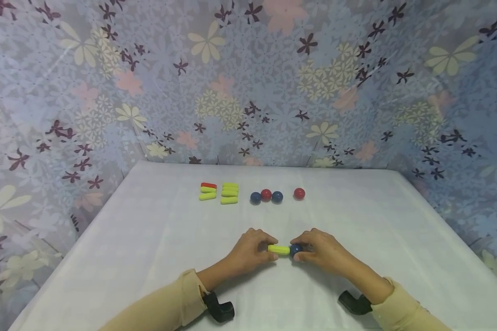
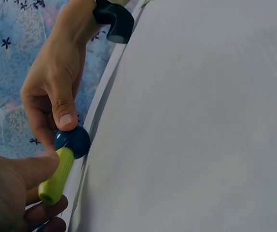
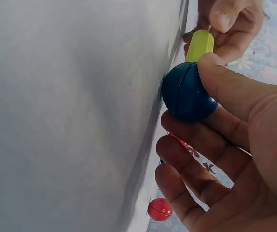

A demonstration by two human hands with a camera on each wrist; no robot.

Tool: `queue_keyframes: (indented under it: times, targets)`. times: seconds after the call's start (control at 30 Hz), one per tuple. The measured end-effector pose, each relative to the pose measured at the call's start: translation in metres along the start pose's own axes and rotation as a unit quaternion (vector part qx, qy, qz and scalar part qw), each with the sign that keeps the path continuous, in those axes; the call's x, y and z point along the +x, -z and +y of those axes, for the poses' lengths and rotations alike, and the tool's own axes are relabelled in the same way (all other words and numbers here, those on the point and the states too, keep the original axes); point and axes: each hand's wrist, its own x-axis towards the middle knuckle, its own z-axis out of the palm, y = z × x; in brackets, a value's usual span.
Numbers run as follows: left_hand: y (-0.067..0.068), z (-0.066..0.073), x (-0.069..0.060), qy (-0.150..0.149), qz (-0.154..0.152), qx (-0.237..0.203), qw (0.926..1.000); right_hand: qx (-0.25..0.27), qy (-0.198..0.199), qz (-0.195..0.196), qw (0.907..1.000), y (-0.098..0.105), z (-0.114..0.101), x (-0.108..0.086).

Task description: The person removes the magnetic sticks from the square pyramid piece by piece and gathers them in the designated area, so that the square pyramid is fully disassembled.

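A yellow-green ribbed rod is pinched between the thumb and fingers of my left hand. My right hand holds a dark blue ball between thumb and fingers. One end of the rod meets the ball, as the left wrist view shows with the rod against the ball. In the right wrist view a seam runs round the ball. Whether the rod is fixed to the ball or merely touches it, I cannot tell.
Farther back on the white-covered table lie several yellow-green rods and a red rod. Beside them sit two blue balls with a red ball between. Another red ball stands apart on the right.
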Motion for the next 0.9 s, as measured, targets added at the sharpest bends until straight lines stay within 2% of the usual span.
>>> queue_keyframes:
  times: [0.3,0.57,0.7,0.77,0.9]
  targets:
    - [-0.008,0.002,0.003,0.0,0.036,0.005,0.9993,-0.009,0.024,0.01,0.9996,0.001,0.0,-0.001]
    - [-0.006,0.002,0.001,0.017,0.033,0.008,0.9993,-0.005,0.035,0.006,0.9993,0.0,0.001,-0.001]
    - [0.007,-0.009,-0.003,0.039,0.051,0.01,0.9979,-0.012,0.034,0.001,0.9993,0.0,0.002,-0.001]
    - [0.019,-0.018,-0.007,0.049,0.074,0.009,0.996,-0.016,0.031,0.0,0.9994,0.0,0.003,-0.002]
    - [0.045,-0.045,-0.013,0.067,0.128,0.02,0.9893,-0.012,0.038,0.002,0.9992,0.001,0.004,-0.003]
